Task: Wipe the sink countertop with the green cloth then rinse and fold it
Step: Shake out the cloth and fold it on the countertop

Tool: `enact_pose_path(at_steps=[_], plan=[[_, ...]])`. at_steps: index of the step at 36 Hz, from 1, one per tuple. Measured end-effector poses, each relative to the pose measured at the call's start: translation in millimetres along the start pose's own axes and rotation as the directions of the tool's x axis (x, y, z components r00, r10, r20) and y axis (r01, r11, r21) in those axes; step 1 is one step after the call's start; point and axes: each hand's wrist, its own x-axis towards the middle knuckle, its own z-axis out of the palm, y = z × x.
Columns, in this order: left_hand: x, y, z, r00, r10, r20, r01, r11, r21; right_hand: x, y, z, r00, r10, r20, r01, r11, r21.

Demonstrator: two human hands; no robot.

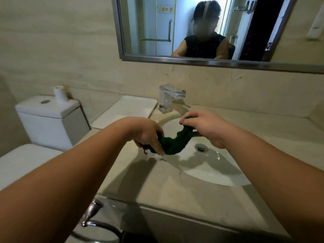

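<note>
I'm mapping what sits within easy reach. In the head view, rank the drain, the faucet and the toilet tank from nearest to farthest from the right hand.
From the right hand:
1. Drain, just below it in the basin.
2. Faucet, behind it on the countertop's back edge.
3. Toilet tank, far off to the left.

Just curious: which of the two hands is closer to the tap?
The right hand, holding the green cloth's upper end just below the tap; the left hand grips the lower end, nearer the counter's front.

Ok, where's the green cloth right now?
In the head view the cloth is bunched into a rope between the left hand and right hand, over the left edge of the sink, in front of the faucet.
</note>
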Motion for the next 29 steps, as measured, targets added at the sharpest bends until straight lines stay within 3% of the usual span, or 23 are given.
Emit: enact_pose_path(at_steps=[4, 7, 11, 17, 22, 29], plan=[[-25, -19, -6, 1.000, -0.011, -0.023, 0.009, 0.999, -0.049, -1, -18, 21, 0.995, -0.099, 0.013, 0.097, 0.988, 0.124], [-32, -32, -9, 0.979, 0.029, -0.203, -0.089, 0.951, -0.295, 1, -32, 38, 0.986, -0.164, 0.035, 0.154, 0.969, 0.192], [-37, -48, -8, 0.950, 0.113, -0.290, -0.253, 0.825, -0.506, 4, -49, 53, 0.975, -0.216, 0.048, 0.192, 0.933, 0.303], [-49, -62, -13, 0.905, 0.096, -0.415, -0.316, 0.804, -0.503, 11, -64, 57, 0.973, -0.225, 0.044, 0.184, 0.880, 0.439], [-62, -65, -22, 0.866, 0.091, -0.492, -0.396, 0.726, -0.562, 24, -76, 63, 0.971, -0.219, -0.097, 0.240, 0.876, 0.420], [-84, -80, -41, 0.888, 0.044, -0.458, -0.305, 0.802, -0.513, 31, -88, 75, 0.942, -0.226, -0.247, 0.304, 0.887, 0.347]])
